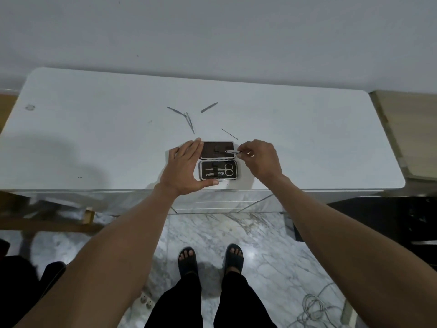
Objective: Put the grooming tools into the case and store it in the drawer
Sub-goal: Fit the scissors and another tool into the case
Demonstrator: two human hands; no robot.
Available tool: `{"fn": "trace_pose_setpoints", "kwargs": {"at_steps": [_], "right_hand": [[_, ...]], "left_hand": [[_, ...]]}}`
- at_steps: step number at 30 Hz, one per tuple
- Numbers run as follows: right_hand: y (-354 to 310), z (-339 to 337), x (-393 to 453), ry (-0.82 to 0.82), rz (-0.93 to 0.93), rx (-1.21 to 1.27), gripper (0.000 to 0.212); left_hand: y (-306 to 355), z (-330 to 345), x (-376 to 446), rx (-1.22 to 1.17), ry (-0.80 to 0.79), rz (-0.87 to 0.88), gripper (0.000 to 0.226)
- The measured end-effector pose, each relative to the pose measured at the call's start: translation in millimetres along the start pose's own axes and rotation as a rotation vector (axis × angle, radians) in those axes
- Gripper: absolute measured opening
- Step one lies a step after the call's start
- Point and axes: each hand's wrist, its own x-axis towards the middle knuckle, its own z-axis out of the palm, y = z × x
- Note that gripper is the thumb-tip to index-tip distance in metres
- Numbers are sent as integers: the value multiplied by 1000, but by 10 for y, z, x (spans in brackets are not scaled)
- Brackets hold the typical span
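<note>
While the right hand (256,159) pinches a slim metal tool (233,151) between thumb and fingertips over the right edge of the lid, the left hand (185,168) braces the open case (218,160) from its left side, fingers straight along the lid, thumb against the near edge. Scissors (224,172) and a file already sit in the lower half. The case lies near the front edge of the white dresser top (94,138). Four loose tools (189,119) lie scattered just behind it, with bare surface stretching wide to either side.
</note>
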Motion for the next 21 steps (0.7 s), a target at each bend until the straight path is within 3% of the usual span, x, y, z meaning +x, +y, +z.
{"fn": "trace_pose_setpoints", "kwargs": {"at_steps": [21], "right_hand": [[-293, 243, -167, -98, -28, -172, 18]], "left_hand": [[-50, 47, 0, 1, 25, 18, 125]]}}
